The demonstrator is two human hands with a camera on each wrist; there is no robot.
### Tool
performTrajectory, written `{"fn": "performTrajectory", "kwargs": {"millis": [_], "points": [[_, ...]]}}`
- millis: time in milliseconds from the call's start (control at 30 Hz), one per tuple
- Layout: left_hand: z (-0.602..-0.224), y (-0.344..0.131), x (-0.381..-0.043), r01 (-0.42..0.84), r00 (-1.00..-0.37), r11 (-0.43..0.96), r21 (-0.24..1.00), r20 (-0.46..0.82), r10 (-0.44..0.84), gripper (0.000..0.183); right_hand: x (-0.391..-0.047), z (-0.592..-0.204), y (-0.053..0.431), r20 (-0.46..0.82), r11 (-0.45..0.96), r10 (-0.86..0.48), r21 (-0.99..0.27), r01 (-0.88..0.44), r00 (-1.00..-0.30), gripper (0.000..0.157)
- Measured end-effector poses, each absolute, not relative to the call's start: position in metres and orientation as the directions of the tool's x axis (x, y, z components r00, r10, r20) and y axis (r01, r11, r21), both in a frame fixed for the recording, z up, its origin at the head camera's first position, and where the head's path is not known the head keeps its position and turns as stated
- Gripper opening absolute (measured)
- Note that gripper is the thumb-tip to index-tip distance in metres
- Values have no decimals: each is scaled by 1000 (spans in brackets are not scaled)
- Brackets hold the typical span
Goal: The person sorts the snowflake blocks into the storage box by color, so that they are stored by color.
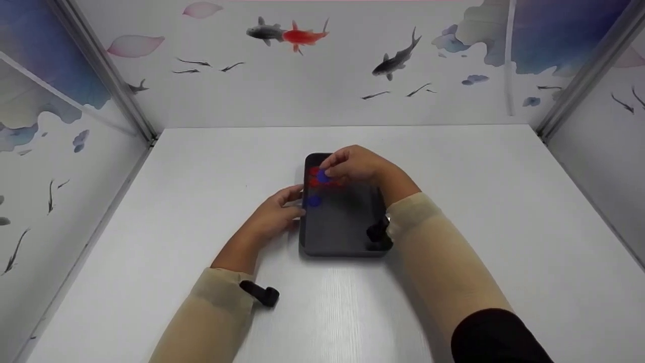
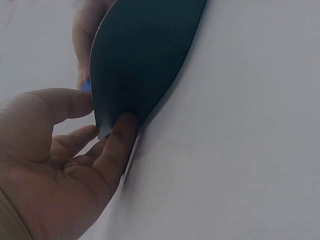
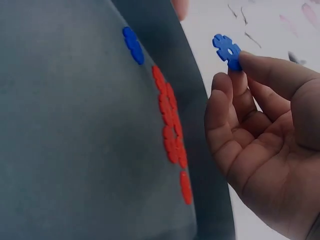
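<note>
My right hand (image 1: 355, 164) pinches a blue flower-shaped plastic piece (image 3: 227, 51) with notched petals and a central hole between thumb and finger, above the far left part of a dark grey tray (image 1: 337, 242). Several red flower-shaped pieces (image 3: 172, 130) lie in rows inside the tray along its far end. A second blue flower-shaped piece (image 1: 314, 200) lies near the left wall, closer to me than the red ones. My left hand (image 1: 277, 214) touches the tray's left side from outside; its fingers (image 2: 117, 145) rest against the tray wall and rim.
The tray stands on a white table (image 1: 176, 212). White panels with painted fish (image 1: 395, 60) and petals enclose the back and both sides. A small black wrist camera (image 1: 261, 293) sits on the left sleeve; another black device (image 1: 378, 230) on the right sleeve overhangs the tray's right edge.
</note>
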State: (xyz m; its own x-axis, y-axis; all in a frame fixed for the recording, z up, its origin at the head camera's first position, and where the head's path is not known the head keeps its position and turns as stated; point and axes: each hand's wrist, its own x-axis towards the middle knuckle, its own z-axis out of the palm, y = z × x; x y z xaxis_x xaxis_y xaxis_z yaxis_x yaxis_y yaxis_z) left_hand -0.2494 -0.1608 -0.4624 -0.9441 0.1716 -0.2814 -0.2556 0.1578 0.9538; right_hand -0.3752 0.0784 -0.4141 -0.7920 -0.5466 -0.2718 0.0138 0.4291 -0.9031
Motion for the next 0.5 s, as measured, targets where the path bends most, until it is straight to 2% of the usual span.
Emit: {"fn": "performTrajectory", "kwargs": {"millis": [300, 500], "points": [[-463, -161, -251, -250, -946, 189, 950, -281, 164, 68, -379, -429, 80, -309, 463, -518, -885, 42, -798, 19], [-464, -161, -252, -249, -946, 180, 952, -279, 168, 69, -377, -430, 79, -350, 542, -541, -841, 2, -765, 21]]}}
